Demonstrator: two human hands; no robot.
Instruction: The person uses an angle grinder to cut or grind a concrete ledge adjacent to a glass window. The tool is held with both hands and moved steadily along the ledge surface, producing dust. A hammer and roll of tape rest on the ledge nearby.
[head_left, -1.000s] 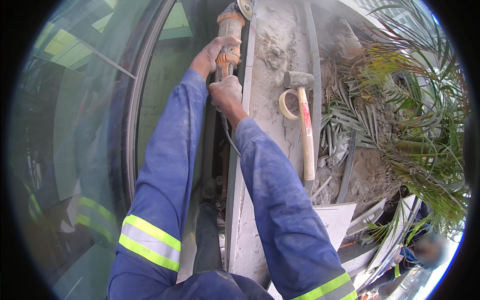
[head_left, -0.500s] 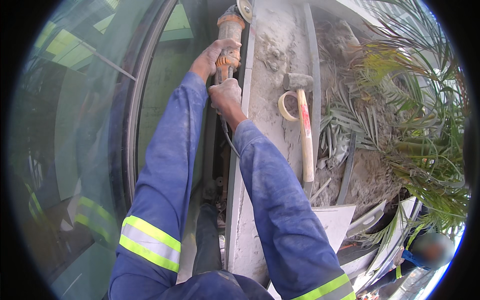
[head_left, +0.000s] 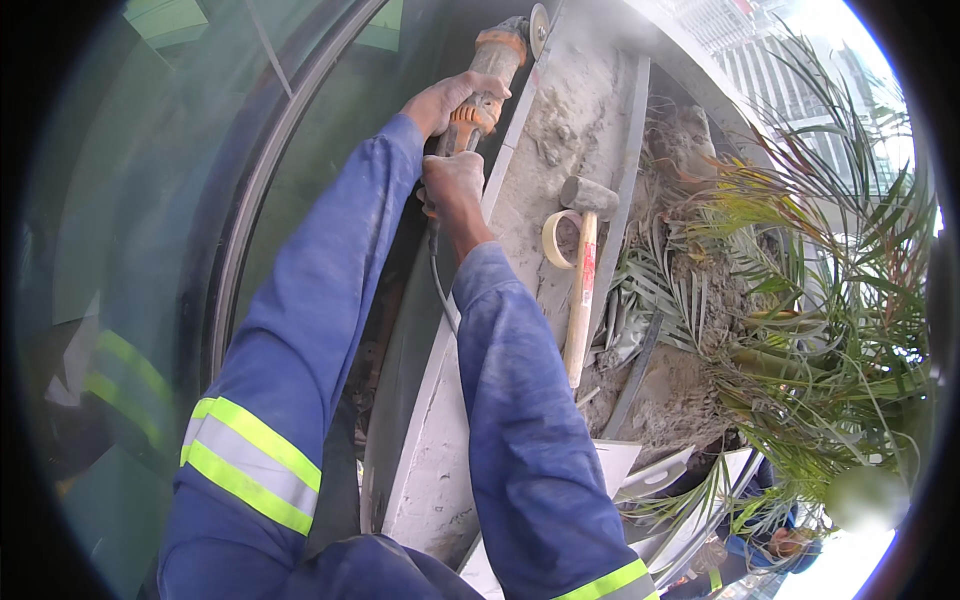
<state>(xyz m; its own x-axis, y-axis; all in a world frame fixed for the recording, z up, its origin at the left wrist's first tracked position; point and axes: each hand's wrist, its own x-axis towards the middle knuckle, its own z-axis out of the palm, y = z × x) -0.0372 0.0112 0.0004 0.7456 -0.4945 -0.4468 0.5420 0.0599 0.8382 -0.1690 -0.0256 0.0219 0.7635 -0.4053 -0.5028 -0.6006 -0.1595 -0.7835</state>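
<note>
A dusty orange-and-grey angle grinder point(head_left: 489, 63) lies lengthwise along a light slab edge point(head_left: 528, 105), its disc point(head_left: 540, 32) at the far end by that edge. My left hand point(head_left: 445, 100) is wrapped round the grinder's body. My right hand point(head_left: 452, 190) grips its rear handle, with the cable hanging below. Just right of the slab edge, on a dusty ledge point(head_left: 540, 165), rest a rubber mallet point(head_left: 587, 250) with a wooden handle and a roll of pale tape point(head_left: 553, 240).
A green glass pane point(head_left: 130, 250) in a metal frame runs along the left. Rubble point(head_left: 690, 145), palm fronds point(head_left: 800, 230) and loose white boards point(head_left: 615, 460) lie to the right. Another person point(head_left: 790, 540) in blue is partly hidden behind leaves, lower right.
The view has turned, so the ledge now slants up to the right. My hands keep their hold on the grinder. The other person has shifted lower, further behind the fronds.
</note>
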